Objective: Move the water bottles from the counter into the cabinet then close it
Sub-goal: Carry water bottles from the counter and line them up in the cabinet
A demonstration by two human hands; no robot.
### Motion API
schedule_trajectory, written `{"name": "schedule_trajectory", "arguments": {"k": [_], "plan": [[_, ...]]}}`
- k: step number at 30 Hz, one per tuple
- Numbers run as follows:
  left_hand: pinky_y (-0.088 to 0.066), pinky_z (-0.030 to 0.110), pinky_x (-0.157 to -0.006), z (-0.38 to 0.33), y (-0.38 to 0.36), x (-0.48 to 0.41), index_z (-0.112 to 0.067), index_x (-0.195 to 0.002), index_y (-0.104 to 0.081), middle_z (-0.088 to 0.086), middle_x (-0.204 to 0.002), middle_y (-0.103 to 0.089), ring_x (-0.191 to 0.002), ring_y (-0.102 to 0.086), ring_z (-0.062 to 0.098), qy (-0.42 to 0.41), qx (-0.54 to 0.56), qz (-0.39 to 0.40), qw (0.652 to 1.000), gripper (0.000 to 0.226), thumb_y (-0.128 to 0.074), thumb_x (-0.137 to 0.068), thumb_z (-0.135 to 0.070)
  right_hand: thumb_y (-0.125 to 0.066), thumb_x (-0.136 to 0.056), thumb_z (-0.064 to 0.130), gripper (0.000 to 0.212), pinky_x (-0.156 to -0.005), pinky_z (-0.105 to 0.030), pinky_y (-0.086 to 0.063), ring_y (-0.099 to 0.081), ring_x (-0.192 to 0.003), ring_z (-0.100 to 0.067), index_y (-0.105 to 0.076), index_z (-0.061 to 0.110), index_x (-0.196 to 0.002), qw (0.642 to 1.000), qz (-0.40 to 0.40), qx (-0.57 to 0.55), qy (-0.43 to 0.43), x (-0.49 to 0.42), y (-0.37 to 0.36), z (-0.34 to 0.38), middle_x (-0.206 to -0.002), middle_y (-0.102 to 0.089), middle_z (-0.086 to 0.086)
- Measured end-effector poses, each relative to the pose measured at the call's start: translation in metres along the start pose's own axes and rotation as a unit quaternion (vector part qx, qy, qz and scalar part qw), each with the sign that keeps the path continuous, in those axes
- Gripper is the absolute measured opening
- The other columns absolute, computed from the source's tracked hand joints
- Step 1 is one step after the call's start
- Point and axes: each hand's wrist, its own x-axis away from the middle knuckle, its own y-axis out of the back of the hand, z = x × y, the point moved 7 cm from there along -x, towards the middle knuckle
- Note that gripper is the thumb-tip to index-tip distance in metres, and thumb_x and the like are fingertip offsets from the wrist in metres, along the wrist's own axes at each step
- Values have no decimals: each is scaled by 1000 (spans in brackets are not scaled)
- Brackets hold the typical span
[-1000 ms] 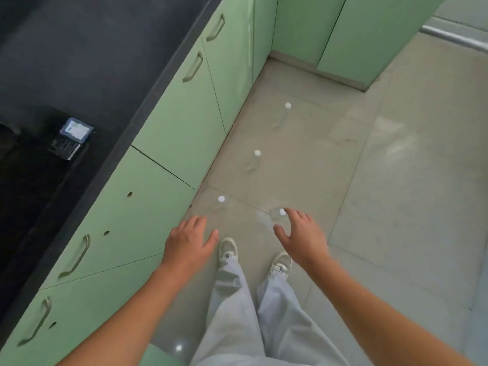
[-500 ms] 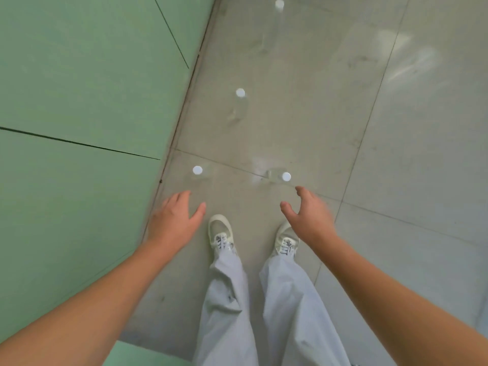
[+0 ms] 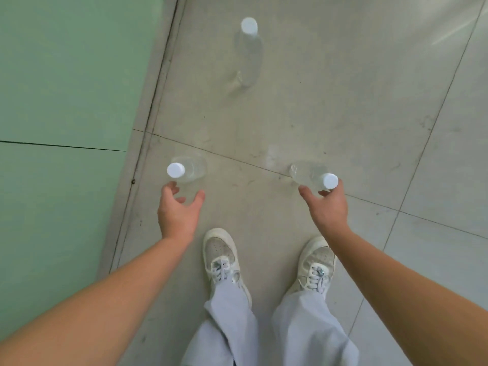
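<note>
Three clear water bottles with white caps stand upright on the tiled floor. The left bottle (image 3: 188, 169) is close to the green cabinet doors (image 3: 66, 75), which are closed. My left hand (image 3: 179, 212) hovers just below it, its fingers and thumb spread in a loose curve and holding nothing. The right bottle (image 3: 313, 177) stands ahead of my right foot. My right hand (image 3: 326, 207) reaches it with the thumb spread to one side and the fingertips touching just under the cap, not closed round it. The third bottle (image 3: 249, 48) stands farther ahead.
My two white shoes (image 3: 221, 254) and pale trouser legs are directly below the hands. The cabinet's base plinth (image 3: 148, 101) runs along the left edge of the floor. Bare grey tiles stretch to the right.
The view has dropped much closer to the floor and the counter has gone out of sight. Both hands have reached down to the two nearest bottles, the right one now touching its bottle.
</note>
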Motion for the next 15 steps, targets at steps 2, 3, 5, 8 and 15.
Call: {"name": "schedule_trajectory", "arguments": {"k": [2,3,5,8,15], "plan": [[-46,30,-88,3,-12,-15,-14,-126,-51,0,-119,-61,-101,-62,18,19,30,-17,999,62,-83,-79,-39,-80,-80,42,55,-89,-32,-48,-61,-102,-16,-52,23,-123,999,-26,-24,13,-10,-5,-6,-108,-64,8],[-47,31,-87,3,-16,-22,-13,-120,-52,2,-112,-63,-97,-62,19,30,40,-28,998,59,-84,-78,-40,-81,-77,42,56,-88,-32,-50,-62,-101,-16,-52,24,-121,999,-33,-34,15,-13,-6,-7,-106,-65,8],[-51,35,-88,2,-21,-32,-14,-112,-54,5,-96,-62,-86,-60,21,49,71,-45,995,54,-85,-76,-40,-83,-72,44,63,-88,-35,-53,-63,-100,-17,-51,26,-123,998,-35,-43,18,-18,-9,-9,-108,-66,8],[-49,28,-85,-4,-24,-44,-16,-115,-54,9,-97,-64,-91,-64,23,55,92,-51,993,56,-85,-76,-40,-84,-71,41,70,-88,-37,-54,-64,-101,-19,-48,27,-129,998,-32,-39,29,-25,-10,-7,-112,-65,8],[-37,21,-79,-22,-25,-60,-19,-122,-52,10,-120,-60,-105,-60,21,25,73,-45,996,58,-83,-77,-40,-86,-74,34,65,-89,-29,-49,-59,-106,-14,-51,30,-129,997,-17,-41,66,-38,-9,13,-114,-60,14]]}}
